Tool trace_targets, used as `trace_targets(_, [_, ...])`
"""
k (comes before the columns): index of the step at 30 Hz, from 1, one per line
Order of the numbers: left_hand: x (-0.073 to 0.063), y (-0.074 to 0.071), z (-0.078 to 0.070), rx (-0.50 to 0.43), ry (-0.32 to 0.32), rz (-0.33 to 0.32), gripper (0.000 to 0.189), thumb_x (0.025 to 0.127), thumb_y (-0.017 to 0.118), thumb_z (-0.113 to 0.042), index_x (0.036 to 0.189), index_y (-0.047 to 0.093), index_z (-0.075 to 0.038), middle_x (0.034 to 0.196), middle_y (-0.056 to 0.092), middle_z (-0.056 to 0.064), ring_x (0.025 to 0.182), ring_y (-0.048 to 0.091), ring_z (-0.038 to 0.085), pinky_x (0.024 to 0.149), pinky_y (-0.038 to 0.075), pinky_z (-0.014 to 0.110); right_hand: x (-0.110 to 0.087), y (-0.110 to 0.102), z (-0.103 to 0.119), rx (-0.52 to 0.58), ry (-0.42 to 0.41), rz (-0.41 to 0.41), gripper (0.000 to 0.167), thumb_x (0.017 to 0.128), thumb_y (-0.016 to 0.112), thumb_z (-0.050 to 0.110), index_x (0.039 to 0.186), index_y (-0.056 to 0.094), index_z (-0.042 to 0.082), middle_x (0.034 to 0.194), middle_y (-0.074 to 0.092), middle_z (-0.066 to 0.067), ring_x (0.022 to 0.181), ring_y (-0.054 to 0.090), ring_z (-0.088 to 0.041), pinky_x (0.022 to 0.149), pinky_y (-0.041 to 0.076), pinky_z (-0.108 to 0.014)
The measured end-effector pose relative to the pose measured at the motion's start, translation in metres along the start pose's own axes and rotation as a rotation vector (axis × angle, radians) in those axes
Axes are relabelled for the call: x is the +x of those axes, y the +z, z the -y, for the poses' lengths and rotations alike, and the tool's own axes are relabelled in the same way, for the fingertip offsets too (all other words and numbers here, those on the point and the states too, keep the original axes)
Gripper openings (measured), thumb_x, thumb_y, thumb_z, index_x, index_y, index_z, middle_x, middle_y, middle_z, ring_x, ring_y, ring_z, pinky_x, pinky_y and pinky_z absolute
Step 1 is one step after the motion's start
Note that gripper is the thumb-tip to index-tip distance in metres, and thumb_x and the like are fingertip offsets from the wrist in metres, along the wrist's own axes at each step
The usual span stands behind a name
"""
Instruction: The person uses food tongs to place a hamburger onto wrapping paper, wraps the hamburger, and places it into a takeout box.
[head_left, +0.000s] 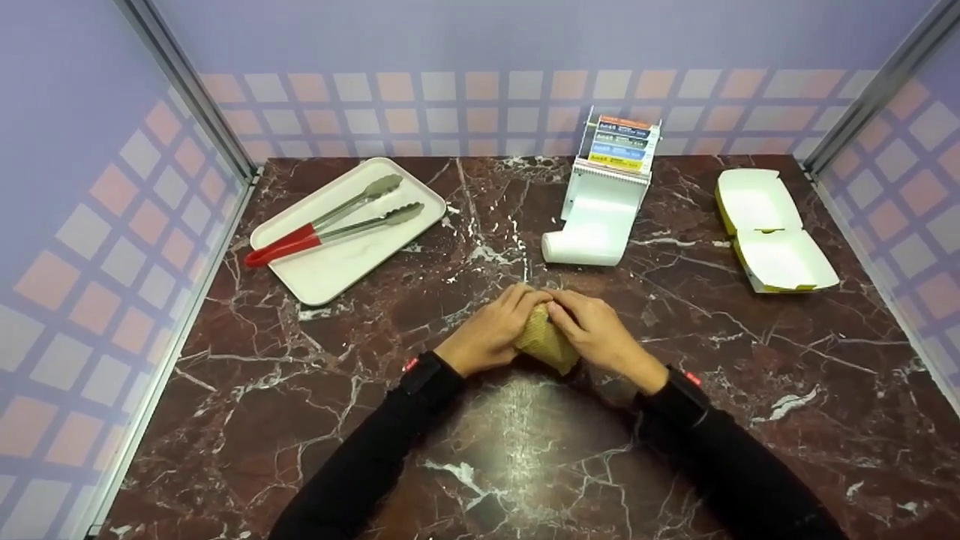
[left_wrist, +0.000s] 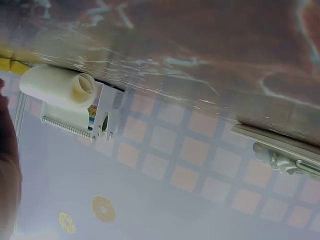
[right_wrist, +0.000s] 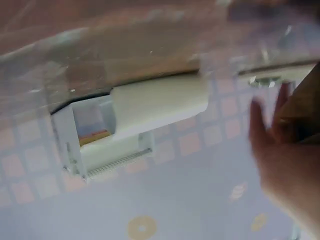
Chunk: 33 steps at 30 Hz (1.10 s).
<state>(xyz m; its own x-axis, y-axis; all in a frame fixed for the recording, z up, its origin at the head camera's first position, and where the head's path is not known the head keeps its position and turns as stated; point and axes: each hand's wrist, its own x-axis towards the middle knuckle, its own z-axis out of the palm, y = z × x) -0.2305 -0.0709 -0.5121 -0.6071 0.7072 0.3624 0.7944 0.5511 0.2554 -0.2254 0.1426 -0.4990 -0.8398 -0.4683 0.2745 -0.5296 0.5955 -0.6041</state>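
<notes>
A small brown paper packet (head_left: 546,341) with a fine woven-looking texture is between both hands, near the middle of the table. The left hand (head_left: 495,330) grips its left side, with fingers bent over the top edge. From the other side, the right hand (head_left: 600,334) grips the packet too, its thumb pressed on the near face. In the right wrist view, the right hand (right_wrist: 287,165) appears at the right edge beside the brown paper (right_wrist: 306,107), blurred. Only a strip of the left hand (left_wrist: 7,175) shows in the left wrist view. The packet's underside is hidden.
At back left, red-handled tongs (head_left: 337,221) lie across a white tray (head_left: 322,289). A white stand (head_left: 611,165) with coloured labels and a loose white roll (head_left: 585,247) stands behind the hands. An opened yellow-and-white box (head_left: 776,232) is at back right. White crumbs dot the marbled table (head_left: 247,420).
</notes>
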Motion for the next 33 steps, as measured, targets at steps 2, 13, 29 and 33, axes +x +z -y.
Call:
trace_targets(2, [0.000,-0.001,-0.001,0.020,0.020,-0.005,0.082,0.067,0.077,0.011,0.142,0.047,0.000,0.134,0.055,0.015,0.122,0.057,0.026,0.109,0.052,0.033,0.002,-0.006,-0.001,0.049,-0.008,0.088,0.043,0.106,0.057,0.025,0.139,0.060,-0.003,0.123,0.072,-0.022,0.107,0.072,-0.037,0.096,0.058,-0.052])
trace_targets(13, [-0.001,0.002,-0.006,0.142,0.122,-0.023,0.076,0.066,0.072,0.012,0.137,0.049,-0.005,0.128,0.056,0.011,0.115,0.059,0.022,0.093,0.060,0.026,0.006,-0.019,-0.009,0.156,-0.014,0.404,0.071,0.094,0.075,0.038,0.148,0.049,0.001,0.113,0.071,-0.011,0.087,0.067,-0.014,0.075,0.059,-0.027])
trace_targets(29, [0.001,0.005,-0.008,0.131,0.105,0.003,0.077,0.067,0.077,0.006,0.138,0.049,-0.005,0.129,0.056,0.013,0.117,0.060,0.024,0.095,0.060,0.031,0.008,-0.017,-0.013,0.330,0.076,0.493,0.083,0.088,0.083,0.031,0.154,0.042,0.003,0.131,0.066,-0.015,0.103,0.070,-0.023,0.084,0.062,-0.031])
trace_targets(33, [0.001,0.005,-0.008,0.075,0.096,0.004,0.078,0.066,0.077,0.007,0.138,0.049,-0.004,0.131,0.056,0.014,0.120,0.059,0.026,0.102,0.057,0.033,0.009,-0.019,-0.016,0.311,0.085,0.506,0.090,0.087,0.083,0.035,0.157,0.037,0.003,0.137,0.063,-0.017,0.109,0.069,-0.025,0.089,0.061,-0.033])
